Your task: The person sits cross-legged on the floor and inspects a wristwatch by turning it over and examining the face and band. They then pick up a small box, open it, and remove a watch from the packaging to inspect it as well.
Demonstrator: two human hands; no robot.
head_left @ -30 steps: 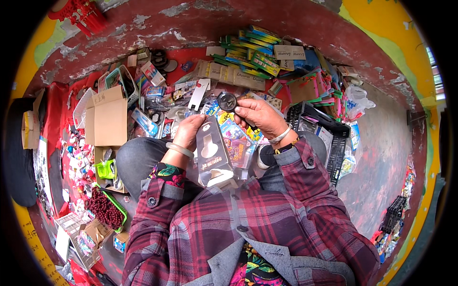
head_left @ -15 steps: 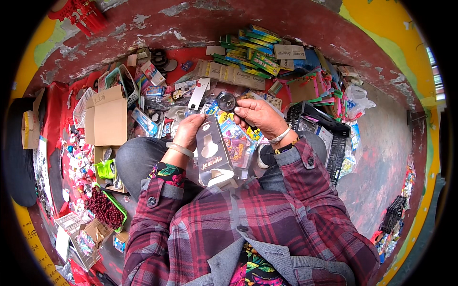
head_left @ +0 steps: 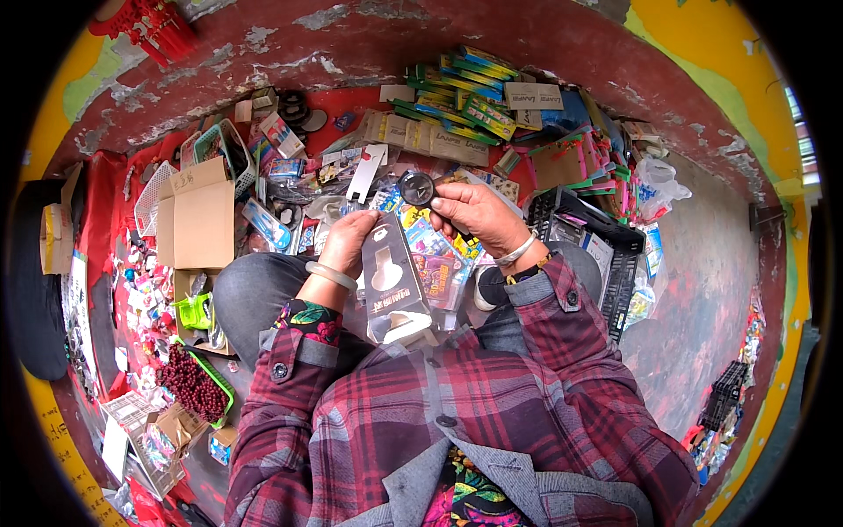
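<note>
black disc (head_left: 416, 188), above frame centre, stays pinched by the right hand (head_left: 483, 215); the left hand (head_left: 343, 244) still grasps the dark box (head_left: 405, 279), the two apart.

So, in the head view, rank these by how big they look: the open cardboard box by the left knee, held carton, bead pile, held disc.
1. Cardboard box
2. Held carton
3. Bead pile
4. Held disc, clearly smallest

We see the floor (head_left: 702, 246) bearing a black plastic crate (head_left: 623, 285), an open cardboard box (head_left: 202, 224) and a green tray (head_left: 213, 373) of dark red beads (head_left: 187, 388).
</note>
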